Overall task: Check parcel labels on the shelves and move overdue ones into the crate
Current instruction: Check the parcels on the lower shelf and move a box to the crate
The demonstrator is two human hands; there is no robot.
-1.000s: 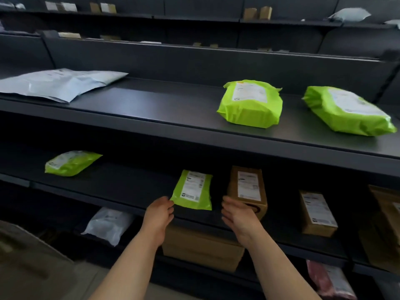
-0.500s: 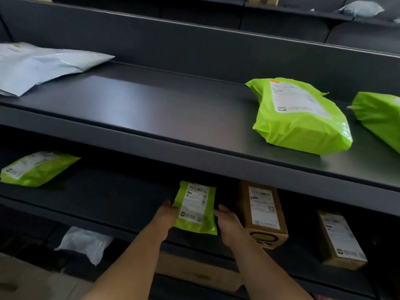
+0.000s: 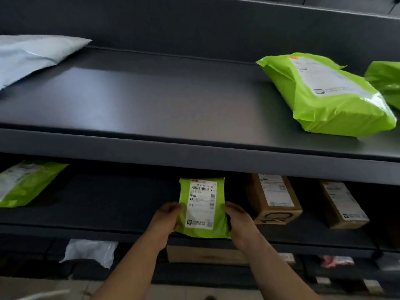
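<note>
A small green parcel (image 3: 202,207) with a white printed label facing me is at the front of the middle shelf (image 3: 108,227). My left hand (image 3: 165,218) grips its left edge and my right hand (image 3: 239,219) grips its right edge, both with fingers curled round it. The parcel is tilted up off the shelf. No crate is in view.
Two brown boxes (image 3: 273,199) (image 3: 344,206) stand right of the held parcel, another green parcel (image 3: 26,182) lies left. The upper shelf (image 3: 173,152) carries a grey mailer (image 3: 32,55) and two green parcels (image 3: 324,94) (image 3: 387,81). A white bag (image 3: 91,252) and cardboard box (image 3: 205,255) sit below.
Both hands reached forward from the shelf front and closed on the small green parcel, raising it. The view moved closer and rightward along the shelves.
</note>
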